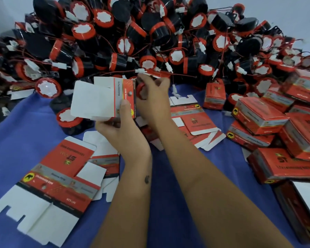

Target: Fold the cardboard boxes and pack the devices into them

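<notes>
Holding folded box (113, 97) in left hand (118, 122), right hand (152, 97) gripping device (140, 90)

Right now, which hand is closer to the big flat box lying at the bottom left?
Left. The left hand holds a half-folded box just above the flat box. The right hand, gripping a red device, is farther up and to the right.

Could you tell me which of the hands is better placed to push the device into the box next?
Probably the right hand: it already grips the red-rimmed device at the box's open end, while the left hand holds the box.
</notes>
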The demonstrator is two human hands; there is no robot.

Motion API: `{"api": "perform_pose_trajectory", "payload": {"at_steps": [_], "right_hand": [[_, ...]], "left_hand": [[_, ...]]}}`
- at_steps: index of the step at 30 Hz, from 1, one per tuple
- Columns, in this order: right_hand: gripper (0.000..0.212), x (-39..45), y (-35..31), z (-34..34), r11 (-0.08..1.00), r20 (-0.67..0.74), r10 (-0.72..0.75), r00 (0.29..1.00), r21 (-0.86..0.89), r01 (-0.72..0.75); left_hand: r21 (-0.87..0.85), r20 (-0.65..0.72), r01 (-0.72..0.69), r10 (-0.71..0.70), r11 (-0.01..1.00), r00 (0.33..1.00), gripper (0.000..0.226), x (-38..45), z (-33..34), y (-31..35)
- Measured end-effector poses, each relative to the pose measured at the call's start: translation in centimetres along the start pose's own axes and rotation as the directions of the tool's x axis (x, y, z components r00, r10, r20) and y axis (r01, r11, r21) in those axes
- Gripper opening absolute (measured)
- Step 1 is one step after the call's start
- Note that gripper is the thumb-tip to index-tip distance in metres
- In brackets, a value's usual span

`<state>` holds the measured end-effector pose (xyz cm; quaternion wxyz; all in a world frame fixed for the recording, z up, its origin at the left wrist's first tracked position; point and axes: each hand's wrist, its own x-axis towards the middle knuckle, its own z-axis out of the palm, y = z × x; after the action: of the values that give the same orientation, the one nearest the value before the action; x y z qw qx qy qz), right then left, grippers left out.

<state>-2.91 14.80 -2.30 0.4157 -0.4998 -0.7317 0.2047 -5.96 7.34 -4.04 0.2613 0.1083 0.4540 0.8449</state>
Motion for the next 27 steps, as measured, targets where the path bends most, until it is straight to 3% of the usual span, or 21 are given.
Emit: {"api": "perform_pose_trajectory", "payload": {"at_steps": [2, 4, 7, 9, 14, 22, 27], "right_hand": [[0.056, -0.7, 0.0, -2.2, 0.99, -0.216, -0.046, 0.975, 0.122, 0.074], [0.052, -2.2, -0.1, -4.6, 0.969, -0.456, -0.101, 0.884, 0.157, 0.192], [0.05, -4.8, -0.2, -7.5, 0.952, -0.617, -0.192, 0.763, 0.071, 0.297], [0.051, -6.5, 0.2, -8.4, 0.948, -0.598, -0.27, 0.755, -0.028, 0.317], [0.055, -9.8, 2.4, -8.5, 0.94, -0.31, -0.324, 0.894, -0.209, 0.269], [0.038, -9.7, 3.3, -8.6, 0.933, -0.149, -0.262, 0.953, -0.291, 0.212], [0.033, -9.5, 3.7, -7.8, 0.846, -0.08, -0.16, 0.984, -0.525, 0.095]], "left_hand": [[0.024, 0.051, -0.044, 0.043, 0.999, 0.998, 0.032, -0.1, 0.1, 0.0], [0.125, 0.144, -0.115, 0.096, 0.985, 0.985, 0.034, -0.3, 0.2, -0.3], [0.305, 0.369, -0.194, 0.072, 0.933, 0.927, 0.045, -0.8, 0.2, -0.7], [0.388, 0.505, -0.226, -0.001, 0.894, 0.863, 0.048, -1.3, -0.1, -0.9], [0.562, 0.645, -0.334, -0.148, 0.757, 0.75, 0.045, -1.6, -0.5, -1.2], [0.611, 0.68, -0.326, -0.269, 0.721, 0.682, 0.055, -0.9, -0.8, -1.0], [0.621, 0.694, -0.342, -0.291, 0.706, 0.659, 0.051, -0.9, -0.7, -1.3]]}}
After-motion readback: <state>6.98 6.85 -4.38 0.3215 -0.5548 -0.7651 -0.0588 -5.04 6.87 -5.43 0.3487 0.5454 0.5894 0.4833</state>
